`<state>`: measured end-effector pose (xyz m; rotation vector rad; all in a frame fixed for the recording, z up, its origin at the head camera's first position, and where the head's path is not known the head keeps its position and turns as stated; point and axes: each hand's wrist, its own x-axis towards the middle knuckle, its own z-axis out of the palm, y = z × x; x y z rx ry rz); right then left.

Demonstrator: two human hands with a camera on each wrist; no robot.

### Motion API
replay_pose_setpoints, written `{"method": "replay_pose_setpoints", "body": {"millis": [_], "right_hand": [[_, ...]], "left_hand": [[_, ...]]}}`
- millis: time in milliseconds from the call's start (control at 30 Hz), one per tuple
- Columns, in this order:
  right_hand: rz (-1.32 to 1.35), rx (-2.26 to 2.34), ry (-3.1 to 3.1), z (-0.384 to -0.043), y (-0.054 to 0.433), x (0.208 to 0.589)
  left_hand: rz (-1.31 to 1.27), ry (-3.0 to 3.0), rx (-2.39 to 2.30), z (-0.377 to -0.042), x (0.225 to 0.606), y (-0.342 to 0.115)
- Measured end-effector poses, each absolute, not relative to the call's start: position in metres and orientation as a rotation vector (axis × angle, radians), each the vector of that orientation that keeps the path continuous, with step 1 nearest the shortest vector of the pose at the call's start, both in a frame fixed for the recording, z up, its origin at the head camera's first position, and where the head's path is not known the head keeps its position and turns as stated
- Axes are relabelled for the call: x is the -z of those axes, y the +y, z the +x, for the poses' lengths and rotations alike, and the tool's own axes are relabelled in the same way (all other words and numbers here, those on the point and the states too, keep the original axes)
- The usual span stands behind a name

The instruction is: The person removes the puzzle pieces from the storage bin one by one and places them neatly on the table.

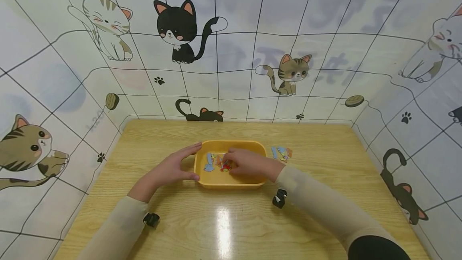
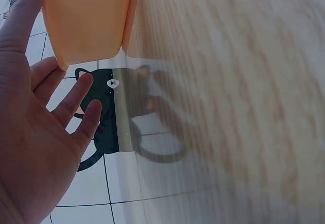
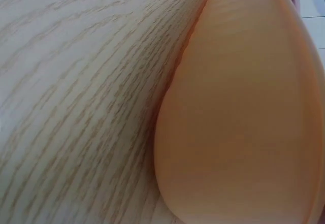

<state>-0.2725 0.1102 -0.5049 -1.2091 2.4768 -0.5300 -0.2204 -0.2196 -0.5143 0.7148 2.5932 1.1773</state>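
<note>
A yellow-orange plastic tray (image 1: pixel 231 185) stands on the wooden table. Several small, flat, coloured pieces (image 1: pixel 209 163) with irregular outlines, like jigsaw pieces, lie in its left half. My left hand (image 1: pixel 175 167) is spread at the tray's left end, index finger at the far corner of the rim and thumb at the near corner. In the left wrist view, its other fingers reach loosely beside the tray wall (image 2: pixel 86 21). My right hand (image 1: pixel 247 163) reaches down inside, fingertips bent among the pieces beside a red one (image 1: pixel 225 167); I cannot tell whether it pinches one. The tray's outer wall (image 3: pixel 238 107) hides those fingers in the right wrist view.
Another small group of coloured pieces (image 1: pixel 281 153) lies on the table just right of the tray, close to my right wrist. The wooden tabletop (image 1: pixel 187 220) meets cat-patterned wall coverings (image 1: pixel 238 51) at the back and sides. Black wrist cameras (image 1: pixel 151 220) hang at both sleeves.
</note>
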Motion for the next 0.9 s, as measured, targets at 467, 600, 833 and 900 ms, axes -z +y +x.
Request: {"method": "replay_pose_setpoints", "body": {"millis": [467,600,833,900], "right_hand": [[-1.196,0.543,2.479,-0.2749,0.1024,0.5096],[-1.174,0.565,2.466,-0.2750,0.1019,0.5092],[-1.190,0.601,2.454,-0.2758,0.1033,0.5113],[-1.198,0.604,2.461,-0.2762,0.1035,0.5125]], "left_hand": [[0.732,2.599,-1.174,-0.2201,0.5155,-0.2194],[0.730,2.598,-1.174,-0.2201,0.5156,-0.2195],[0.734,2.592,-1.184,-0.2216,0.5170,-0.2198],[0.742,2.593,-1.185,-0.2222,0.5178,-0.2200]]}}
